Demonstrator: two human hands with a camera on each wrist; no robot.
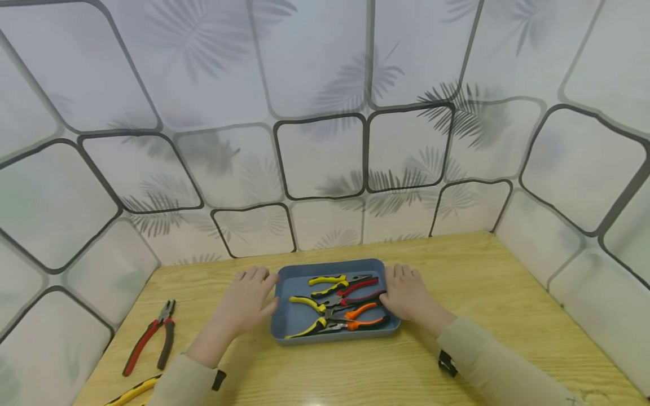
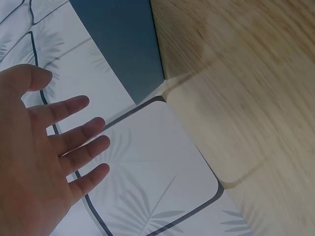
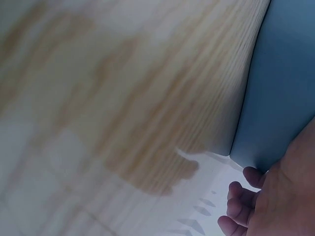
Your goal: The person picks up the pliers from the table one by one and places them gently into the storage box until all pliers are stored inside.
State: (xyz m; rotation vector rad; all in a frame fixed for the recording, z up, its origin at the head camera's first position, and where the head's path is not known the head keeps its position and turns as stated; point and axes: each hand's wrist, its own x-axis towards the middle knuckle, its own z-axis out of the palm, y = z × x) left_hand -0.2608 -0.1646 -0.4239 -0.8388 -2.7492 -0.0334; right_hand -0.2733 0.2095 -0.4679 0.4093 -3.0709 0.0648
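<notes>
A shallow blue-grey tray [image 1: 335, 340] sits on the wooden table, holding several pliers. Pliers with yellow-and-black handles [image 1: 325, 279] lie at its back, red-handled pliers [image 1: 358, 288] and orange-and-black pliers [image 1: 368, 324] toward its right, and another yellow-and-black pair [image 1: 307, 332] in front. My left hand [image 1: 249, 301] is beside the tray's left wall; in the left wrist view its fingers [image 2: 83, 132] are spread, with nothing in them. At the right wall, my right hand [image 1: 408, 293] overlaps the rim with its thumb side, and its fingers [image 3: 241, 201] are loosely bent outside the wall.
Red-and-black pliers [image 1: 165, 327] lie on the table [image 1: 355, 378] at the left. Yellow-handled pliers [image 1: 133, 392] are partly hidden by the left sleeve [image 1: 188, 383]. A patterned backdrop [image 1: 325, 225] encloses the table's back and sides.
</notes>
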